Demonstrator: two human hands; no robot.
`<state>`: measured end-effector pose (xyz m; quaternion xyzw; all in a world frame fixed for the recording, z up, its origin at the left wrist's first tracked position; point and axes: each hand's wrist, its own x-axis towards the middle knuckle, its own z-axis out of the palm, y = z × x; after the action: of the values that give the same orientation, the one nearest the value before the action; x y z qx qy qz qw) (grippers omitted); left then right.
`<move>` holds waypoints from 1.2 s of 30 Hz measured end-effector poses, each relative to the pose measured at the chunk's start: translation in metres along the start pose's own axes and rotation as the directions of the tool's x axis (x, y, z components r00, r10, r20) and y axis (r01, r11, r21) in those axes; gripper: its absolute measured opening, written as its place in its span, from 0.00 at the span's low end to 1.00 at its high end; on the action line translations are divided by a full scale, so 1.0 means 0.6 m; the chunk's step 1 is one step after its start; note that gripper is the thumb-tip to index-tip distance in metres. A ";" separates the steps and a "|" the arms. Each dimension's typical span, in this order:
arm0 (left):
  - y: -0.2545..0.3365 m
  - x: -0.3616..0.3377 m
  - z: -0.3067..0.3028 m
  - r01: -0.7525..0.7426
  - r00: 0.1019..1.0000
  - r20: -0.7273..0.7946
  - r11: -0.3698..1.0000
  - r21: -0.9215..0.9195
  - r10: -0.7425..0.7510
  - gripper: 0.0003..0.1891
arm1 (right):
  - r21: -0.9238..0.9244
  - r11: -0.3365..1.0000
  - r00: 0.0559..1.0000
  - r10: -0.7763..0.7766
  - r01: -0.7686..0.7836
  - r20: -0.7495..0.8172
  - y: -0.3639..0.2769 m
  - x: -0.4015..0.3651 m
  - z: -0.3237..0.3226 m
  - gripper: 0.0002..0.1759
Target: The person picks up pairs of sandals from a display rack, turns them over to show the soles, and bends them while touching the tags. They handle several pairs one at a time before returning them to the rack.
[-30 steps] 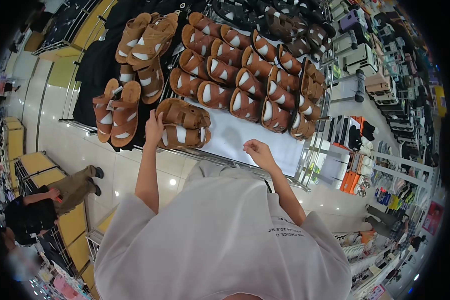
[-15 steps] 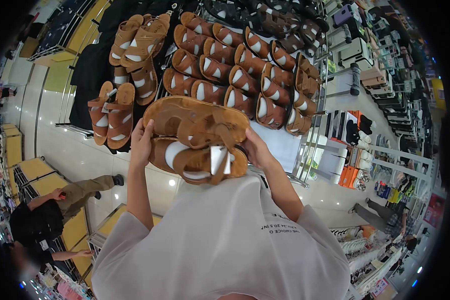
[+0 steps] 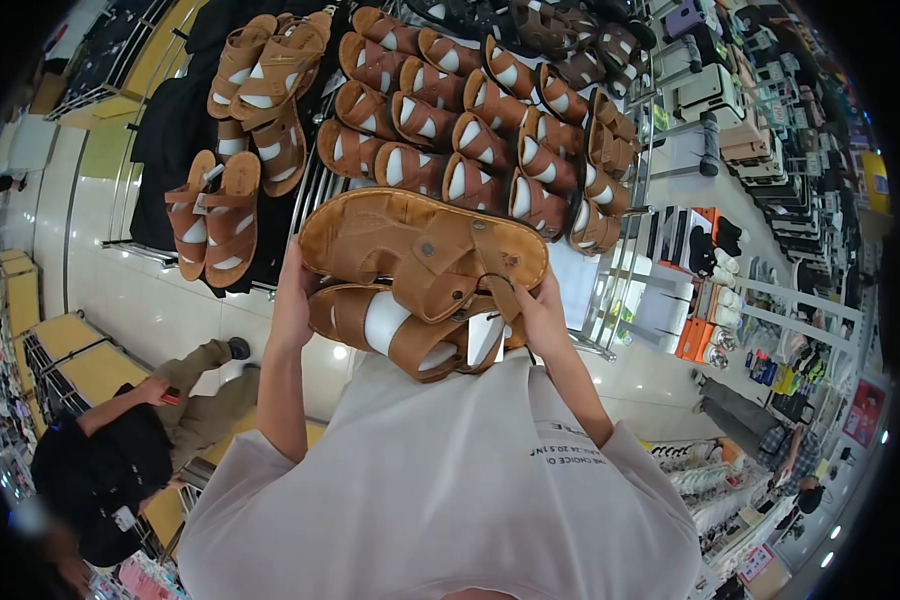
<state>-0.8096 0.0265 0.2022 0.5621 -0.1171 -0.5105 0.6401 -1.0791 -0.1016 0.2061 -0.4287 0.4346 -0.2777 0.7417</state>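
Between my two hands is a pair of brown sandals (image 3: 410, 240), one lying above the other with the soles' tan edges showing. My left hand (image 3: 295, 298) grips the left ends of the pair. At the other end my right hand (image 3: 542, 312) is closed around the strap side. A white tag (image 3: 485, 338) hangs from the straps near my right hand, and white paper fills the lower sandal. Just beyond the pair, rows of reddish-brown sandals (image 3: 475, 140) sit on the display rack. Some fingertips are hidden behind the sandals.
Tan sandals (image 3: 235, 205) stand at the left of the rack (image 3: 620, 270), with black ones (image 3: 570, 45) at the far side. A person in black (image 3: 100, 455) is at lower left, another person (image 3: 770, 435) at lower right. Shoe boxes (image 3: 695, 320) stand to the right.
The sandals have shifted right and turned, so the upper one's straps and snaps now face me more. Both hands still hold them. The person at lower left has come closer.
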 end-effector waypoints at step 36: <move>0.197 -0.003 0.042 -0.836 0.038 0.639 0.375 -0.401 0.768 0.27 | 0.056 -0.245 -0.223 -0.735 0.968 0.641 -0.165 -0.027 0.035 0.14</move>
<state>-0.7668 -0.0054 0.3103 0.1547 -0.6827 -0.2371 0.6736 -1.0720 -0.1278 0.3048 -0.8207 -0.1732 -0.5037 0.2067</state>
